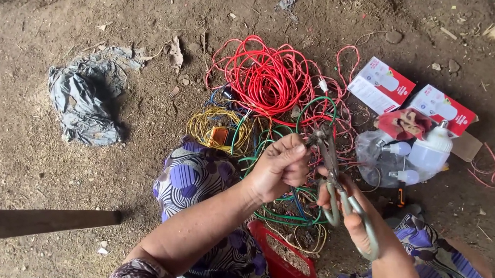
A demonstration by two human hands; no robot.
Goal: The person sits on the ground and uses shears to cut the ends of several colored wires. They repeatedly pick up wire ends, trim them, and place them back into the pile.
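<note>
Your right hand [355, 215] had its grip closed round the handles of the pliers [333, 173], whose jaws pointed up and away from you. Your left hand [278, 167] pinched a green wire [288, 215] just beside those jaws. Beyond the pliers lay a red wire coil [265, 76] on the dirt floor [41, 153], with yellow wire [219, 128] to its left and bulb boxes [384, 83] to its right.

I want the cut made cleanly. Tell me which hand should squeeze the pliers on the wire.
Right, most likely. The right hand is wrapped around the handles of the pliers, whose nose points at the left hand. The left hand is closed near the pliers' tip, apparently pinching a wire there, above the green wires.
</note>
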